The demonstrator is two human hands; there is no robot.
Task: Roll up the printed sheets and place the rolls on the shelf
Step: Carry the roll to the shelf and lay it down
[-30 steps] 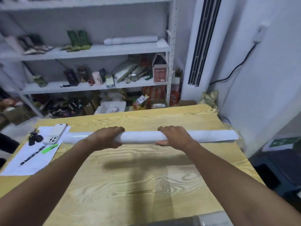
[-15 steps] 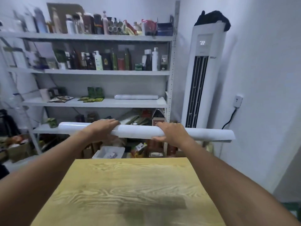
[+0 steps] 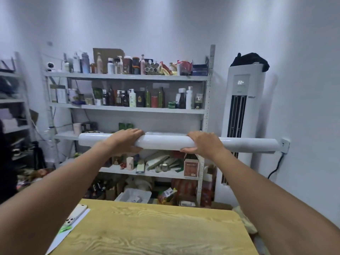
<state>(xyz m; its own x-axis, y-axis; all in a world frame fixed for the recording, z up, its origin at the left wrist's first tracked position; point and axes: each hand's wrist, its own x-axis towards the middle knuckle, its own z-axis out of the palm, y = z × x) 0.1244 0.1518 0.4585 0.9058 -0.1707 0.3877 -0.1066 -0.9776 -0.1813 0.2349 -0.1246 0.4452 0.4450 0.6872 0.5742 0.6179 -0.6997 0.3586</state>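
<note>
One long roll (image 3: 165, 142) of white, faintly glossy sheet is held level in the air by both hands, above the far edge of the table (image 3: 156, 230) and in front of the third board of the shelf (image 3: 127, 77). It is gripped from above. The left hand (image 3: 125, 140) is curled over the tube left of its middle, with the thumb tucked beneath. The right hand (image 3: 204, 144) is wrapped round it in the same way right of its middle. The roll is seen as a smooth, even cylinder with a plain white outer face. Its right end is carried past the shelf's upright and across the front of the air conditioner (image 3: 241, 107), close to the wall socket (image 3: 284, 144).

The shelf is built of pale grey metal, with perforated uprights and flat boards. Its boards are crowded with bottles, jars and cartons, whose labels are too small to be read. A red-brown carton (image 3: 191, 167) with a framed label is stood on the fourth board. Its characters are blurred.

The air conditioner is shaped as a tall white column with dark vertical vents, and "22" is shown lit on its panel. A black cloth (image 3: 250, 60) is heaped on its top.

The table is topped with pale yellow wood grain and rounded at its right corner. At its left edge a cream phone (image 3: 75, 216) is laid lenses up on a white paper sheet (image 3: 60, 236), with a green marker (image 3: 65, 228) beside it.
</note>
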